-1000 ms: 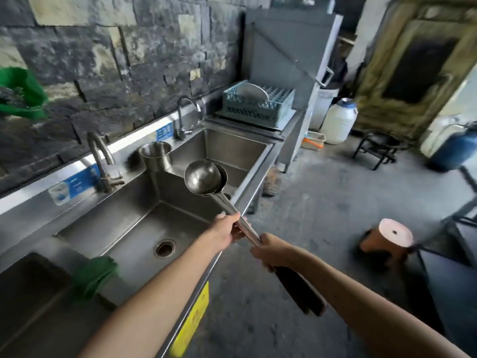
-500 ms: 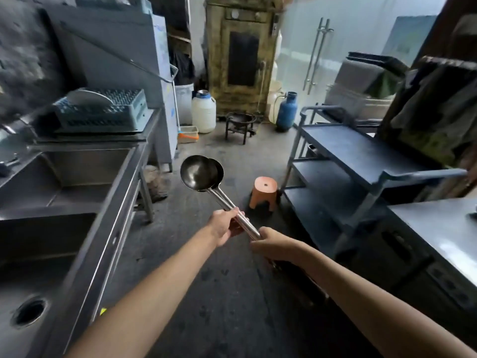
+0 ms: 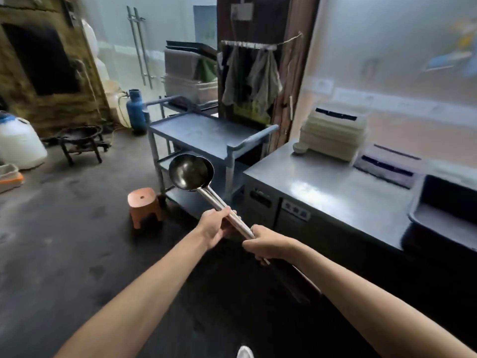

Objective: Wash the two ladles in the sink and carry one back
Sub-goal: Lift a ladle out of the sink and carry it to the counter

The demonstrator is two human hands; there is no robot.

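Two steel ladles (image 3: 189,174) lie stacked one on the other, bowls nested and pointing up and away from me, shafts side by side. My left hand (image 3: 215,226) grips the two metal shafts partway down. Just below it, my right hand (image 3: 267,245) holds them near where the dark handles begin; the dark handle ends run down under my right forearm. The ladles hang in the air above the floor, left of a steel counter. The sink is out of view.
A steel counter (image 3: 322,184) with stacked white containers (image 3: 333,133) and a dark tub (image 3: 446,210) runs along the right. A grey trolley (image 3: 206,135) stands ahead, an orange stool (image 3: 144,205) on the floor before it. Burner stand (image 3: 81,144), blue gas cylinder (image 3: 135,109) and white jug (image 3: 19,143) sit left.
The view has swung right, away from the sink to the trolley and counter. Both hands keep the same grip on the stacked ladles, which stay in front of me.
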